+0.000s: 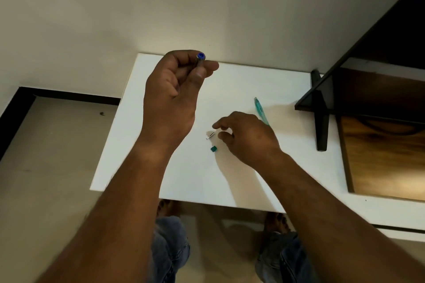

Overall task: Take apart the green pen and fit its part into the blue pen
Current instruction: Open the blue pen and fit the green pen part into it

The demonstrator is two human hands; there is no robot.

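white table (264, 85), blue pen (200, 57) aloft

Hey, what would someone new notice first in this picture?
The left hand, raised over the white table, pinches the blue plastic pen end-on. Lower right, the right hand hovers over a small silvery part and a small green plastic piece; the translucent green pen barrel lies behind it.
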